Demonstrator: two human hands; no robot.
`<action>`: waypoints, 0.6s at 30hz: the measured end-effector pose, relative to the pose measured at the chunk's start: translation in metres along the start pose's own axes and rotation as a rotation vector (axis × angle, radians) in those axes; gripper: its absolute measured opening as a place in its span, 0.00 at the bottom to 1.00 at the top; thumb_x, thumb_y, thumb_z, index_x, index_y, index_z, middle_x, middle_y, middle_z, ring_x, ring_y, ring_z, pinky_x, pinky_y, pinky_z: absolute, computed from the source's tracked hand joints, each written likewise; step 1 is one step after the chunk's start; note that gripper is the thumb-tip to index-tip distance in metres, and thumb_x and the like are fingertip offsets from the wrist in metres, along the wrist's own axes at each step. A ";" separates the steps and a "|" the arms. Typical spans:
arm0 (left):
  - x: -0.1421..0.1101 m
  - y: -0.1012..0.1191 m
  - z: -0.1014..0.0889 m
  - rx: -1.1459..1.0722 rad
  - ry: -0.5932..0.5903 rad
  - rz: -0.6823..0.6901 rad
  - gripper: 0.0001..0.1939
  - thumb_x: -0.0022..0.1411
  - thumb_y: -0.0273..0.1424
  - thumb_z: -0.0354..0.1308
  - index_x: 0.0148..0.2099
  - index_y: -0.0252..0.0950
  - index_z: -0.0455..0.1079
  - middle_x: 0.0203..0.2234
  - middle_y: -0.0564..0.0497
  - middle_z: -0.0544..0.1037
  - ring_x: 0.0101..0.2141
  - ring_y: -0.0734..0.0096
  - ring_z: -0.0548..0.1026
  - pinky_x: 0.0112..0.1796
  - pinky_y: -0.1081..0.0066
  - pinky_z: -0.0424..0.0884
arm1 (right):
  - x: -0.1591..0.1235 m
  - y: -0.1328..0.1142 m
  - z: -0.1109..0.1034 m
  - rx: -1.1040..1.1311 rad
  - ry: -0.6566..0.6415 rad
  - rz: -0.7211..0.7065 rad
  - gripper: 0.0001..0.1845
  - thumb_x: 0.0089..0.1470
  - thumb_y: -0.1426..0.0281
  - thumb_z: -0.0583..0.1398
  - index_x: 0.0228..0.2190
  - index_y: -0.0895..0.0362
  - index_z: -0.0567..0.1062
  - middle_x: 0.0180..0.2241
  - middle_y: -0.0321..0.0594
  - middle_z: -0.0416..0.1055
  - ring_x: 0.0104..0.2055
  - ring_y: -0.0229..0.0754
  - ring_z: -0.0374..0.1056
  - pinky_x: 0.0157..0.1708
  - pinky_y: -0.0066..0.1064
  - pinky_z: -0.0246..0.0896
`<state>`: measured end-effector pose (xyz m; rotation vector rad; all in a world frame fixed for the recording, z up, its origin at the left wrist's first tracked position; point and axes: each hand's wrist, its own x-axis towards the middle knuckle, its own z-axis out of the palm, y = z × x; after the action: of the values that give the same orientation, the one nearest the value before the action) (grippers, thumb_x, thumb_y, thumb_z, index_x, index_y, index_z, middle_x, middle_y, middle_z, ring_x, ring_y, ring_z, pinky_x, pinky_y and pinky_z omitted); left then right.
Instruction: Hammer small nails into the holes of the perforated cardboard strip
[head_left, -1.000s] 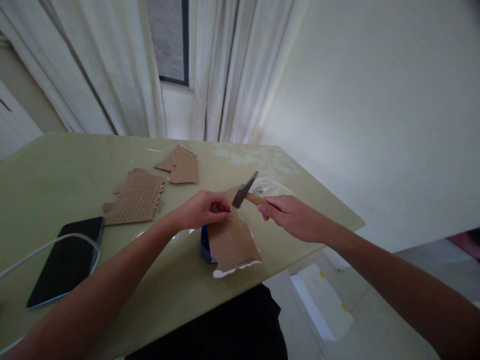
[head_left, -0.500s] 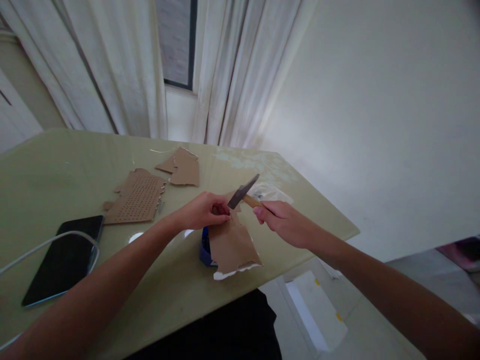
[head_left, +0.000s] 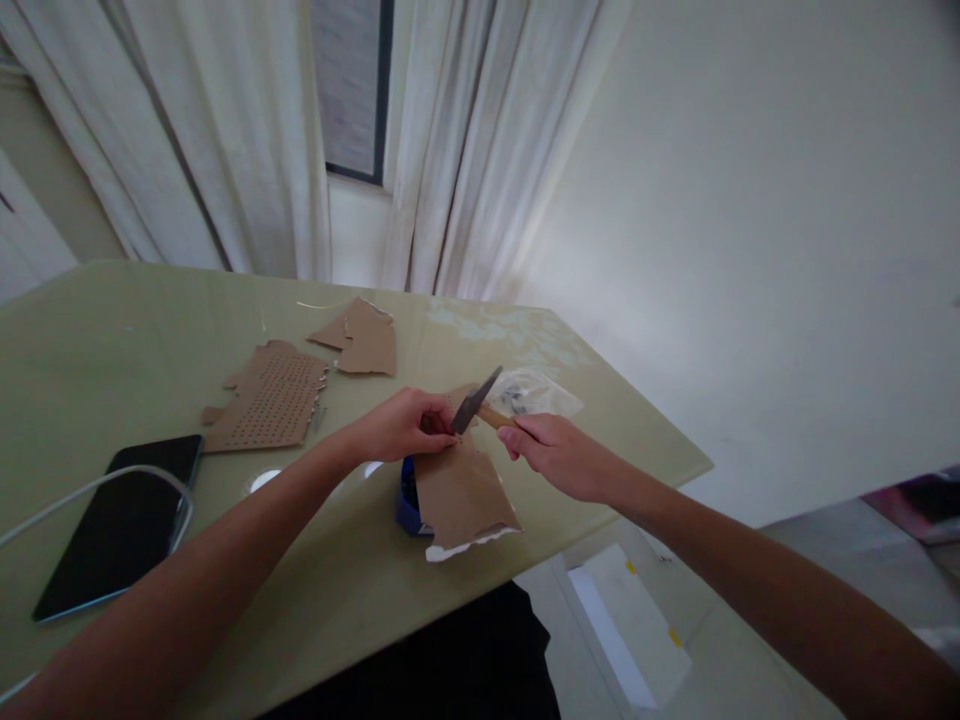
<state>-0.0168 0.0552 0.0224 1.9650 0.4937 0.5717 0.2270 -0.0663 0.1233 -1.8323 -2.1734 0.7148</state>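
My right hand (head_left: 551,450) grips the wooden handle of a hammer (head_left: 477,400). The dark hammer head is low over a torn piece of brown cardboard (head_left: 465,495), right beside the fingertips of my left hand (head_left: 411,424). Those left fingers are pinched together at the cardboard's upper part; whatever is between them is too small or hidden to make out. Under the cardboard sits a blue round object (head_left: 407,505), mostly covered. A few small holes show in the cardboard near the fingertips.
To the left lie a cardboard sheet with rows of holes (head_left: 274,400), thin metal pieces (head_left: 318,418), a black tablet (head_left: 120,525) and a white cable (head_left: 142,468). Torn cardboard scraps (head_left: 367,340) lie farther back. A clear plastic bag (head_left: 540,390) rests beyond my right hand.
The hammer head has come down and slightly left, closer to the cardboard, with my right hand moving along. My left hand keeps its pinch in nearly the same place.
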 end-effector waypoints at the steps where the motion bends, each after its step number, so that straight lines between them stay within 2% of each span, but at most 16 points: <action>1: 0.000 -0.001 0.000 0.001 0.000 -0.002 0.10 0.62 0.37 0.69 0.38 0.35 0.79 0.29 0.51 0.83 0.29 0.70 0.77 0.32 0.72 0.69 | 0.000 -0.001 0.000 0.002 0.015 -0.013 0.24 0.76 0.57 0.54 0.28 0.54 0.72 0.25 0.35 0.67 0.31 0.43 0.65 0.35 0.36 0.52; 5: 0.001 -0.003 -0.002 0.054 0.030 0.009 0.10 0.62 0.37 0.67 0.40 0.35 0.81 0.30 0.50 0.83 0.30 0.69 0.77 0.32 0.71 0.69 | -0.001 -0.001 -0.001 0.078 0.131 -0.065 0.24 0.76 0.55 0.53 0.29 0.53 0.70 0.25 0.33 0.65 0.29 0.42 0.63 0.35 0.35 0.53; 8: 0.002 -0.003 -0.004 0.165 0.057 0.097 0.08 0.62 0.35 0.67 0.37 0.36 0.82 0.34 0.49 0.82 0.32 0.69 0.77 0.34 0.71 0.69 | 0.000 0.000 0.006 0.064 0.073 -0.027 0.24 0.76 0.57 0.53 0.29 0.53 0.70 0.24 0.33 0.64 0.29 0.42 0.62 0.34 0.35 0.52; 11: 0.003 -0.002 -0.005 0.220 0.030 0.142 0.06 0.62 0.33 0.67 0.35 0.36 0.81 0.36 0.48 0.82 0.35 0.68 0.78 0.37 0.71 0.69 | 0.002 0.003 0.011 0.005 0.002 0.002 0.23 0.76 0.59 0.54 0.27 0.53 0.70 0.24 0.34 0.65 0.29 0.42 0.63 0.33 0.35 0.51; 18: 0.003 0.006 -0.002 0.347 0.012 0.116 0.03 0.61 0.26 0.65 0.36 0.37 0.81 0.37 0.49 0.83 0.36 0.67 0.79 0.38 0.70 0.69 | -0.001 0.005 0.003 0.055 0.158 -0.050 0.24 0.77 0.57 0.53 0.29 0.53 0.70 0.25 0.34 0.65 0.30 0.43 0.63 0.35 0.35 0.51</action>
<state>-0.0149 0.0560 0.0290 2.3331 0.5151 0.6014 0.2299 -0.0676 0.1181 -1.7383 -2.0703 0.5922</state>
